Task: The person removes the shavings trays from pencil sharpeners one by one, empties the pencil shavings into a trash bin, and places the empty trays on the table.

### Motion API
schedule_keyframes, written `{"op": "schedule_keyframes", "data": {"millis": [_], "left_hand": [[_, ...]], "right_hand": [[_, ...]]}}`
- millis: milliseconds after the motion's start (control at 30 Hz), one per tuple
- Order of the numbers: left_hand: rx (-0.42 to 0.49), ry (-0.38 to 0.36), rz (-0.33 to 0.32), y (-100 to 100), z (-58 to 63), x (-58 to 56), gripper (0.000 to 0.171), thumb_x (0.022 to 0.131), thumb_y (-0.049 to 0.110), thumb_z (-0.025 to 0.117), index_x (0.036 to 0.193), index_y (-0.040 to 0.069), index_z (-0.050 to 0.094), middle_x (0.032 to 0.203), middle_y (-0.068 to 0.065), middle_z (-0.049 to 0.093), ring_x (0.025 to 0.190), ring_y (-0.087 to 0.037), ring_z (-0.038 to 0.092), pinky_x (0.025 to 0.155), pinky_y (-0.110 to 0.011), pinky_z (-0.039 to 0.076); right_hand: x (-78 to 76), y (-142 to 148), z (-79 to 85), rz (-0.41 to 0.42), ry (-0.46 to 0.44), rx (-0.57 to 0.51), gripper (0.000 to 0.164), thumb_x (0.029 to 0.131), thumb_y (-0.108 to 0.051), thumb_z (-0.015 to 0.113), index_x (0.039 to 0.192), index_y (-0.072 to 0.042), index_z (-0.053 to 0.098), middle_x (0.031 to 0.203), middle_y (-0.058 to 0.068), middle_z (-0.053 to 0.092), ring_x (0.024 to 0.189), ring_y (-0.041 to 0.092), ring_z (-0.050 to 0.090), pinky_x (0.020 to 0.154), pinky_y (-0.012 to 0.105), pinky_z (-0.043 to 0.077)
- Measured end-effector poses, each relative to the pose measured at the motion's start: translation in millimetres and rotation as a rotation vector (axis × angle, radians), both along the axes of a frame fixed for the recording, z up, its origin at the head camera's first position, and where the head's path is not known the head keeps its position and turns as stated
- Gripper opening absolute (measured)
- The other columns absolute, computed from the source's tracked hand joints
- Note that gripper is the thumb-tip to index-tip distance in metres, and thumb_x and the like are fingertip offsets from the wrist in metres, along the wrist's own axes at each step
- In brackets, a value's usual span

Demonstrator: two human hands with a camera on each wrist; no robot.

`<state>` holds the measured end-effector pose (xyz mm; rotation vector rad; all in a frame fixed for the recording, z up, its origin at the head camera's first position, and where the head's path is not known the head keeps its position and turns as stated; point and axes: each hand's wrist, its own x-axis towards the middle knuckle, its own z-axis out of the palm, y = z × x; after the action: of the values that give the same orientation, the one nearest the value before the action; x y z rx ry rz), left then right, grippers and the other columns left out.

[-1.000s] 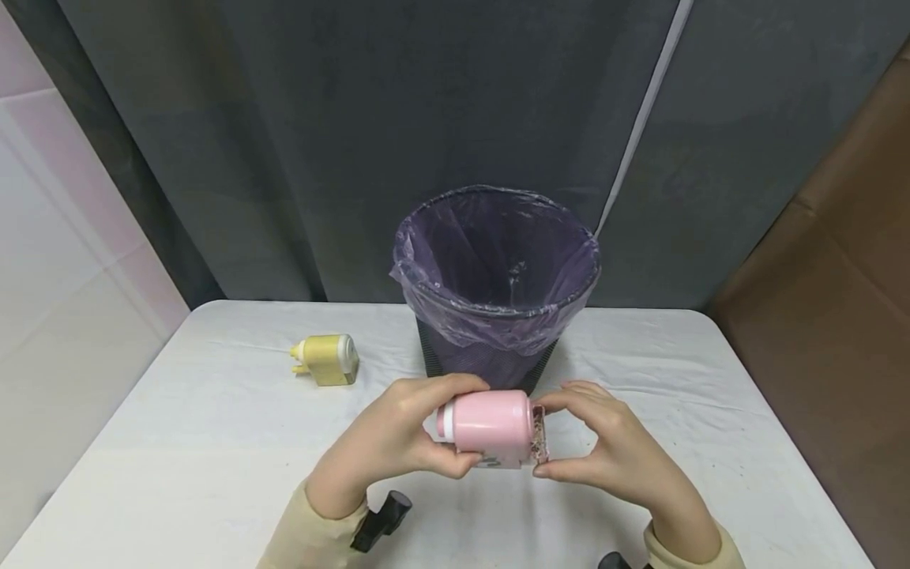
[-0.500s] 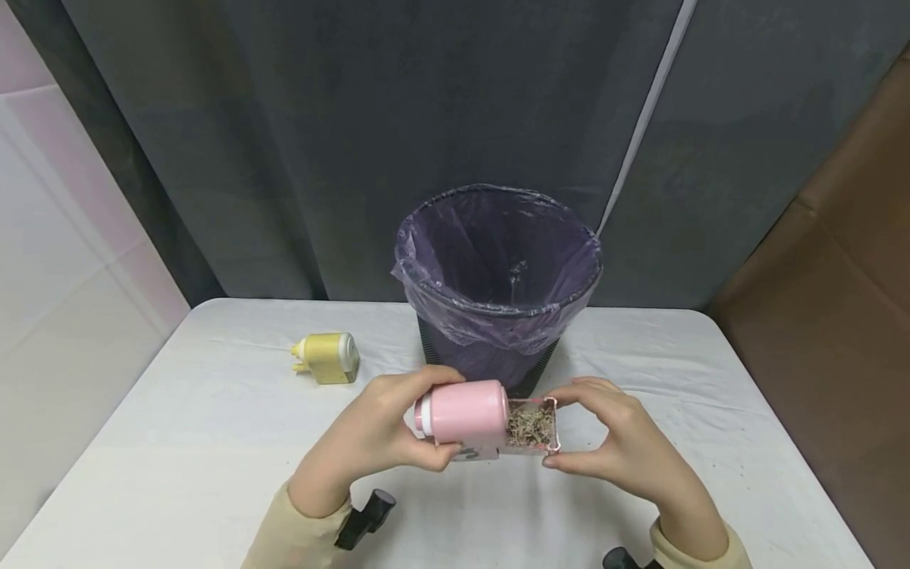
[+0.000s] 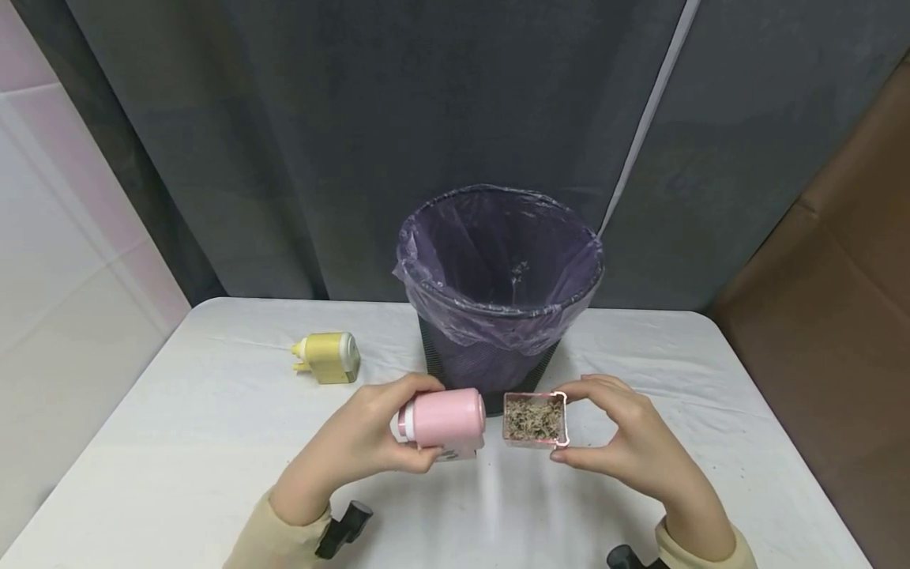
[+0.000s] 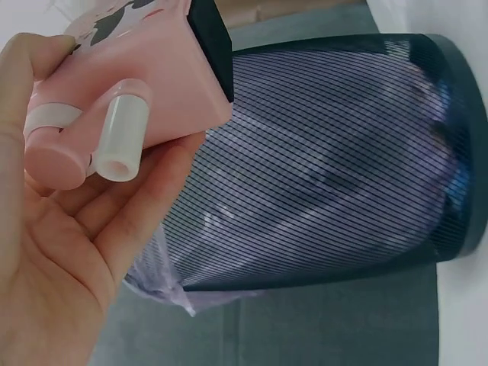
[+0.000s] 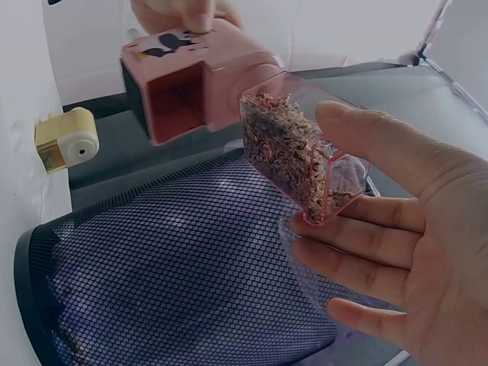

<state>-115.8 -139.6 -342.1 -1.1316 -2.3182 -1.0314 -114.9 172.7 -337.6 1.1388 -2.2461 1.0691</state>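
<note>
While a yellow crank pencil sharpener [image 3: 325,358] lies at centre-left of the frame on the white-covered table [image 3: 178,474], the left hand [image 3: 368,435], at lower centre, is clamped round a pink crank pencil sharpener [image 3: 446,417]. Beyond it, mid-frame, stands a mesh wastebasket [image 3: 465,367] with a purple liner [image 3: 498,328]; in front of that, just right of the pink one and apart from it, the right hand [image 3: 624,431] pinches a clear drawer [image 3: 522,443] of shavings [image 3: 533,417] by its end.
</note>
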Motion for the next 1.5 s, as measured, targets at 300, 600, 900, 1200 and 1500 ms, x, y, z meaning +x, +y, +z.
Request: {"op": "schedule_keyframes", "data": {"millis": [300,600,900,1200,1500], "left_hand": [[-0.087,-0.026,0.055,-6,-16.6,-0.5,0.054,0.059,0.027,0.079,0.106,0.020,0.055,0.088,0.012,0.059,0.066,0.001,0.051,0.060,-0.015,0.043],[-0.126,-0.013,0.079,-11,-32.3,0.0,0.052,0.059,0.029,0.078,0.104,0.019,0.056,0.088,0.013,0.059,0.066,0.001,0.050,0.059,-0.016,0.043],[-0.174,-0.035,0.098,-16,-47.5,0.4,0.051,0.061,0.033,0.078,0.105,0.021,0.054,0.088,0.015,0.058,0.067,0.000,0.050,0.060,-0.020,0.044],[-0.208,-0.064,0.105,-20,-59.3,0.3,0.052,0.061,0.034,0.078,0.104,0.021,0.054,0.087,0.016,0.058,0.068,0.000,0.051,0.061,-0.021,0.045],[-0.245,-0.111,0.126,-23,-67.9,1.0,0.052,0.061,0.035,0.079,0.105,0.021,0.054,0.087,0.016,0.057,0.068,0.001,0.050,0.061,-0.022,0.045]], "right_hand": [[-0.5,3,0.6,0.000,0.007,-0.021,0.061,0.050,-0.015,0.086,0.105,-0.007,0.061,0.100,0.002,0.062,0.096,0.017,0.053,0.088,0.020,0.037],[1.9,4,1.5,-0.014,-0.013,-0.024,0.062,0.051,-0.017,0.086,0.107,-0.010,0.061,0.103,0.000,0.061,0.099,0.018,0.052,0.090,0.021,0.036],[2.6,5,2.4,-0.011,-0.019,-0.035,0.062,0.051,-0.016,0.086,0.107,-0.009,0.061,0.103,0.000,0.061,0.100,0.018,0.052,0.091,0.021,0.035],[3.2,5,2.8,-0.011,-0.021,-0.039,0.062,0.051,-0.017,0.086,0.107,-0.010,0.061,0.103,0.000,0.062,0.102,0.020,0.052,0.094,0.023,0.034],[2.8,6,3.4,0.005,-0.023,-0.055,0.063,0.050,-0.014,0.086,0.107,-0.008,0.061,0.102,0.002,0.062,0.101,0.020,0.052,0.093,0.023,0.034]]}}
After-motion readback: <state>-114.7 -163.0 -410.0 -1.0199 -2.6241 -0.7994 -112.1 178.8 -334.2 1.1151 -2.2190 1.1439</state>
